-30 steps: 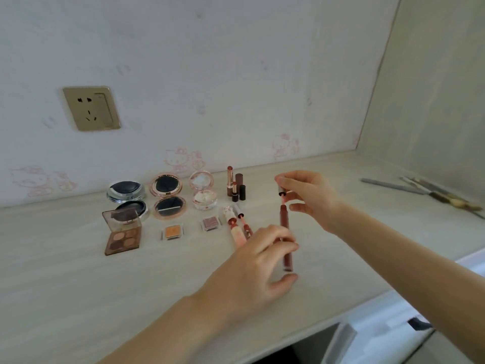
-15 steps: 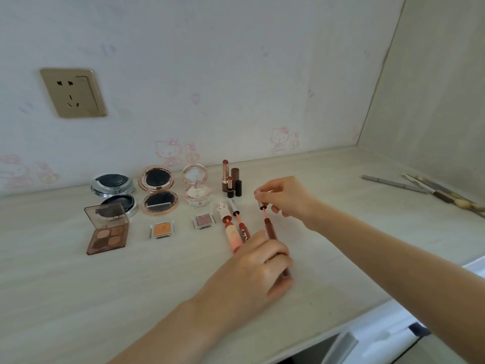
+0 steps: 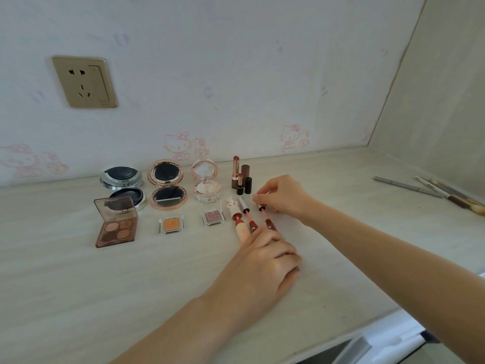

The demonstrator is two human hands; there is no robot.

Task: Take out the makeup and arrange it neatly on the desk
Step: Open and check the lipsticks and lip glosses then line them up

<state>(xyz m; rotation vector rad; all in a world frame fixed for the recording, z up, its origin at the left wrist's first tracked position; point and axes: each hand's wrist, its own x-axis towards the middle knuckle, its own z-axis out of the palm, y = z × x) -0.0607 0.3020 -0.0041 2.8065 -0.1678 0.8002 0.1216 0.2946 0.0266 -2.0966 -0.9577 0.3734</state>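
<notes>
Lying flat on the desk (image 3: 131, 285), the dark red lip gloss tube (image 3: 271, 225) runs lengthwise away from you, its open neck aimed at the wall. Your left hand (image 3: 265, 264) curls over its near end and grips it, hiding most of the body. Your right hand (image 3: 283, 197) pinches the wand cap (image 3: 260, 206), and the thin pink applicator stem points back toward the tube's mouth, in line with it. The tube sits just right of two other opened glosses (image 3: 245, 219), parallel to them, below the upright lipsticks (image 3: 241, 177) and near the compacts (image 3: 168, 185).
</notes>
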